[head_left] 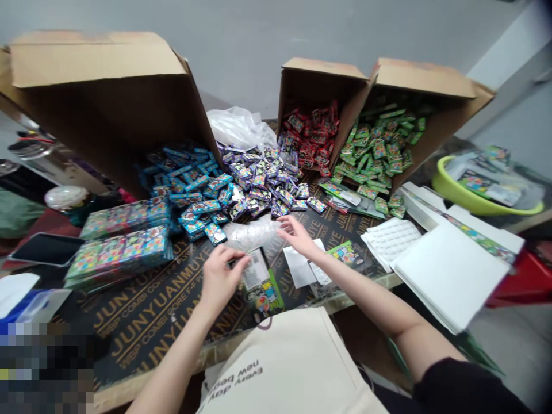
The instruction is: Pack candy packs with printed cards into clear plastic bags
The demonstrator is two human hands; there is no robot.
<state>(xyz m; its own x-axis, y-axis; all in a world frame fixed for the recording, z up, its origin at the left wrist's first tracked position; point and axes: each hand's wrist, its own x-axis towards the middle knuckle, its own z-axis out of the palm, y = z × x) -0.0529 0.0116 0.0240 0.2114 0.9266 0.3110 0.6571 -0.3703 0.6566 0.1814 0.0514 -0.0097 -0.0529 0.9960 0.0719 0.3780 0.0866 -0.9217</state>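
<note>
My left hand (223, 271) pinches the top left edge of a clear packet (263, 287) with a green and black printed card and a white slip inside. This packet lies near the table's front edge. To its upper right, my right hand (297, 234) has its fingers apart and seems to hold nothing. Its fingertips are beside a clear bag of small pale pieces (254, 232); whether they touch it I cannot tell. Just beyond lies a heap of small purple packs (263, 178). White paper slips (301, 265) and another printed packet (347, 253) lie by my right forearm.
Tipped cartons hold blue packs (190, 175), red packs (310, 135) and green packs (379, 146). Stacked wrapped packs (121, 247) and a dark phone-like tray (46, 249) stand at left. On the right are white sheets (452, 270) and a yellow-green basin (483, 201).
</note>
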